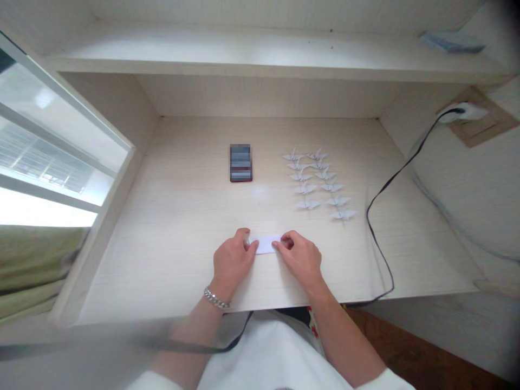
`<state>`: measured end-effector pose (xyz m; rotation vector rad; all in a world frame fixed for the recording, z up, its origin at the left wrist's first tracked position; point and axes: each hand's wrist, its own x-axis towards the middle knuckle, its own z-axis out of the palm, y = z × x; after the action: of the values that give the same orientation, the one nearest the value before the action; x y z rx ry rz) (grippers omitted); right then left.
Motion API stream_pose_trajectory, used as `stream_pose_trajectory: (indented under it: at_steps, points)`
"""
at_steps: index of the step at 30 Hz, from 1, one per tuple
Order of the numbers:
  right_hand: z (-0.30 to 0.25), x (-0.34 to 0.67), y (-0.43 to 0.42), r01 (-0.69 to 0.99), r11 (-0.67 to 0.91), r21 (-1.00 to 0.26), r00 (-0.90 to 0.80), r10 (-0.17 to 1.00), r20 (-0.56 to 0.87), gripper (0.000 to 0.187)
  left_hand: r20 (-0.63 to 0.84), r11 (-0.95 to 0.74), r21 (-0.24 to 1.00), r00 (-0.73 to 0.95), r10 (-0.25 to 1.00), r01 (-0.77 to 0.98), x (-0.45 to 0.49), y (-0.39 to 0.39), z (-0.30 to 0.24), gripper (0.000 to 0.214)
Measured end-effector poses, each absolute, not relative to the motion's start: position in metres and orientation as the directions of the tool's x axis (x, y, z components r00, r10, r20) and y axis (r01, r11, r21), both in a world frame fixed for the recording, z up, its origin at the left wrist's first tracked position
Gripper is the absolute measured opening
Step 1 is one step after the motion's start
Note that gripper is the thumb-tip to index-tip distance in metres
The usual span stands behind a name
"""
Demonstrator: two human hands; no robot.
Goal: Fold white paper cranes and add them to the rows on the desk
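A small white strip of folded paper (267, 244) lies between my hands near the front of the desk (174, 216). My left hand (232, 257) pinches its left end between thumb and fingers. At the right end, my right hand (301, 259) grips the paper with the thumb in front and the fingers curled behind. Folded paper cranes (307, 205) stand in two columns beyond my right hand, several in each. Part of each paper end is hidden by my fingers.
A phone (241, 162) lies towards the back of the desk. A black cable (376, 238) runs from a wall socket (479, 116) down the right side and over the front edge. A shelf (260, 67) spans above; a window (52, 141) is at left.
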<state>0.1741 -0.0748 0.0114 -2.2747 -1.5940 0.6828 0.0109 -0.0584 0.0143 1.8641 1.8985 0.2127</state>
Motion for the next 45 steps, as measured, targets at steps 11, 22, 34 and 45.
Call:
stream_pose_trajectory:
  at_steps: [11,22,34,45]
  points:
    - [0.012,0.174,-0.075,0.798,-0.351,-0.491,0.274,0.935,-0.224,0.016,-0.134,0.021,0.408,0.037,0.990,0.913,0.009,-0.061,0.010,0.028]
    - [0.010,0.174,-0.076,0.800,-0.327,-0.503,0.262,0.945,-0.199,0.016,-0.044,-0.298,0.358,0.335,0.941,0.885,0.025,-0.055,0.019,0.036]
    - [0.006,0.173,-0.078,0.809,-0.283,-0.515,0.254,0.959,-0.128,0.020,-0.279,-0.185,0.313,0.276,0.920,0.932,0.033,-0.039,0.026,0.031]
    - [0.006,0.171,-0.059,-0.157,-0.264,-0.952,0.008,0.963,-0.268,0.030,-0.178,0.087,0.928,0.226,0.958,0.362,0.021,-0.047,0.014,0.038]
